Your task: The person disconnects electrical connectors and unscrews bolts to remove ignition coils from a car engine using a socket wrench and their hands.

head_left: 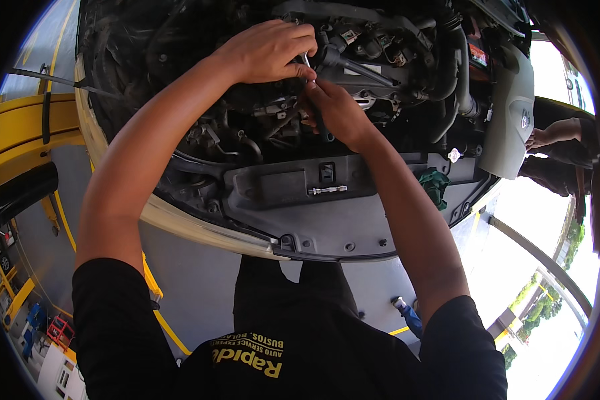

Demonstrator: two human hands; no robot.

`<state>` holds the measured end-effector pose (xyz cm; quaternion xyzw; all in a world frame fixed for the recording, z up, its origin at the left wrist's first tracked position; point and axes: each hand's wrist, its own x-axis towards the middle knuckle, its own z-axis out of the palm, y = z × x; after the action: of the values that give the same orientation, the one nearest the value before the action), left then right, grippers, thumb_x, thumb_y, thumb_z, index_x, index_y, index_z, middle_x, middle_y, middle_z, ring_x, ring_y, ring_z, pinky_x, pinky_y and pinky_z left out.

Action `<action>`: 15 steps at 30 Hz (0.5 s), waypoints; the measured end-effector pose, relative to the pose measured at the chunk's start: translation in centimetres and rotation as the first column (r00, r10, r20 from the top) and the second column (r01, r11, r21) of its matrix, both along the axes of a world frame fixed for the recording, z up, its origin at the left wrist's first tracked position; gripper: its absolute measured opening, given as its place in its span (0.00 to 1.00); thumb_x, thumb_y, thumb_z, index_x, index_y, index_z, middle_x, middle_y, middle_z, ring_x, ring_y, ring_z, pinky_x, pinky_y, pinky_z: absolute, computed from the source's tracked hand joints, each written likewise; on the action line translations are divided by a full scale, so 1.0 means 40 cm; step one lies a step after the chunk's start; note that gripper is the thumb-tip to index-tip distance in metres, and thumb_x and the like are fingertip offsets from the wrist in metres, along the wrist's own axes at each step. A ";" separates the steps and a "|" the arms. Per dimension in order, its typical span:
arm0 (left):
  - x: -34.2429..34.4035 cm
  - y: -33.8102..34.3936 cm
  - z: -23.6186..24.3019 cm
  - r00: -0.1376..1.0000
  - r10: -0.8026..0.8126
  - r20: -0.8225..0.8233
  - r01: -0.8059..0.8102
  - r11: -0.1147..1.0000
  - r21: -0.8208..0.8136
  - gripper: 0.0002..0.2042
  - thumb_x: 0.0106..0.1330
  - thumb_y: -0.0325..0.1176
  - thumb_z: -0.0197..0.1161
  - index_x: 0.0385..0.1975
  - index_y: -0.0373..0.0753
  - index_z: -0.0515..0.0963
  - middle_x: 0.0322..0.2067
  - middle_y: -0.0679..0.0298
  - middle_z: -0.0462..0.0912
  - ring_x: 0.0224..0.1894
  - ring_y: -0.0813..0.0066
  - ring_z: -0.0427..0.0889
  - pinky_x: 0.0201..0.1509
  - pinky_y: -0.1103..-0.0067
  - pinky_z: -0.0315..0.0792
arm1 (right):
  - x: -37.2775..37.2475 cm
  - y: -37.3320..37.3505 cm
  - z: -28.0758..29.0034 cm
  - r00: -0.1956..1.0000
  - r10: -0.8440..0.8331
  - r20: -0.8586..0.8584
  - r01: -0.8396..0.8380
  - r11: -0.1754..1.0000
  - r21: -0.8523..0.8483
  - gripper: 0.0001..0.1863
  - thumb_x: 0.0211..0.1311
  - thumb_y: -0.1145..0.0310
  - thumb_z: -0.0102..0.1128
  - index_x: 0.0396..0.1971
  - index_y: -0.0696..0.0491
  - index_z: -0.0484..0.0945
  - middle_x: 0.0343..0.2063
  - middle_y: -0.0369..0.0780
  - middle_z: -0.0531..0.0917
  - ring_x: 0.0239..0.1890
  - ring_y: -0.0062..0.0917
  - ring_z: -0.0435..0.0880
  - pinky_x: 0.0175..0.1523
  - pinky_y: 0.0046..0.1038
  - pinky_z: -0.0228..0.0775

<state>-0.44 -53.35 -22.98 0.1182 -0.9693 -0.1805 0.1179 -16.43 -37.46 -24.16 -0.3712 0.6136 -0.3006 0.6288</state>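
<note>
Both my hands are over the engine bay (246,150) of a car with its hood up. My left hand (273,52) reaches to the engine's top, fingers curled at the upper end of a ratchet wrench (305,60) with a shiny metal shaft. The wrench's black handle comes toward me, and my right hand (340,112) is wrapped round it. The tool's far tip is hidden under my left fingers. Just right of the hands a black ignition coil (370,72) lies across the engine. Nearer me, a slim metal piece (328,190) rests on the grey plastic front panel (293,223).
A green cloth (434,187) lies at the panel's right. Beyond it a silver-grey engine cover (510,113) leans at the bay's right edge, with another person's hand (546,133) beside it. A yellow lift arm (33,127) stands left of the car. A blue bottle (408,315) is on the floor.
</note>
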 end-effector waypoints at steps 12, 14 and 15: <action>0.011 -0.008 -0.023 0.996 -0.013 -0.092 0.009 0.999 -0.050 0.20 0.61 0.48 0.71 0.43 0.40 0.75 0.45 0.67 0.77 0.47 0.62 0.80 0.54 0.66 0.74 | 0.053 -0.026 0.034 0.774 0.052 -0.631 -0.161 0.980 -0.117 0.18 0.66 0.63 0.61 0.43 0.66 0.76 0.36 0.61 0.86 0.45 0.58 0.85 0.51 0.50 0.78; 0.010 -0.008 -0.032 0.994 -0.017 -0.104 0.007 0.996 -0.092 0.21 0.60 0.48 0.71 0.43 0.40 0.75 0.45 0.67 0.77 0.47 0.63 0.81 0.54 0.67 0.74 | 0.045 -0.029 0.031 0.761 0.072 -0.645 -0.188 0.976 -0.113 0.18 0.64 0.65 0.61 0.43 0.66 0.76 0.37 0.61 0.86 0.45 0.58 0.85 0.52 0.49 0.78; 0.010 -0.009 -0.036 0.993 -0.020 -0.120 0.004 0.991 -0.131 0.21 0.59 0.48 0.71 0.42 0.40 0.75 0.45 0.68 0.76 0.47 0.64 0.81 0.54 0.67 0.74 | 0.042 -0.031 0.029 0.745 0.093 -0.661 -0.216 0.971 -0.107 0.18 0.62 0.66 0.62 0.43 0.66 0.76 0.37 0.61 0.86 0.46 0.57 0.85 0.52 0.49 0.79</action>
<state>-0.04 -53.70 -24.42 0.0930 -0.9708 -0.1241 0.1828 -14.76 -38.71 -23.00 -0.5562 0.7315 -0.1525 0.3637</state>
